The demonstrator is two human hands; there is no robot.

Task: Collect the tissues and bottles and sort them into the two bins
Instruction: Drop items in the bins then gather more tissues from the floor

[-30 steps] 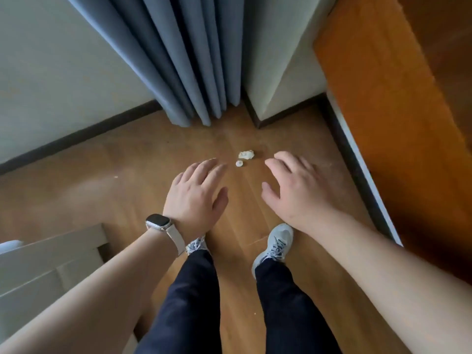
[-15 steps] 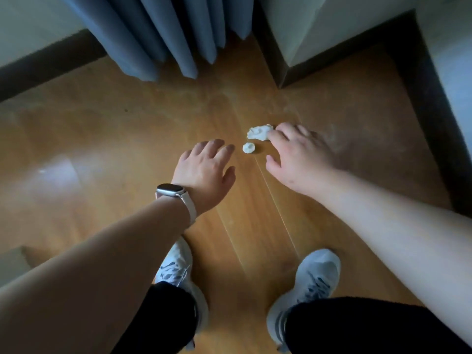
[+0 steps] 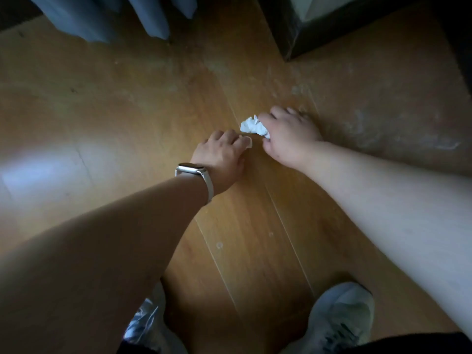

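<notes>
Setting: indoor room of home type, corner area; exact room cannot be told.
Evidence:
- Warm wood-plank floor [image 3: 229,251], long parallel seams, glossy patch at left edge, pale dust smears toward far right.
- Blue-grey curtain [image 3: 102,19] in heavy folds, hems low near floor at far left.
- Dark skirting board [image 3: 319,39] wrapping projecting wall corner at far right, pale wall [image 3: 332,3] above.
- Grey sneakers [image 3: 342,320] on planks at near edge.

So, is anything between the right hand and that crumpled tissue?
Nothing visible. The right hand already grips the crumpled tissue, fingers curled round it. The left hand sits close beside it, not between them.
</notes>
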